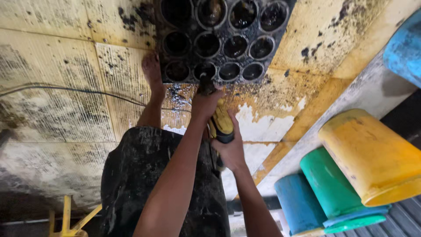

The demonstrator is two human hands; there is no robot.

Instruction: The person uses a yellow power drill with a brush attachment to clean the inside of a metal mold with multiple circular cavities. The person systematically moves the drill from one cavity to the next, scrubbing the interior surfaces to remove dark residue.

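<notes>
A black, greasy tray [189, 26] with several round cups lies on the stained yellow floor ahead of me. My left hand [205, 102] grips the front end of a yellow power drill [221, 124], whose dark tip [204, 81] sits in a cup at the tray's near edge. My right hand [229, 151] holds the drill's handle from behind. My bare foot [152, 72] rests on the floor at the tray's near left corner. My dark, soiled shorts [144, 175] fill the lower middle.
A thin black cable [79, 90] runs across the floor on the left. On the right stand stacked plastic tubs: yellow [372, 153], green [333, 184], blue [300, 206], and another blue one [405, 48]. A yellow metal frame [68, 219] is at the bottom left.
</notes>
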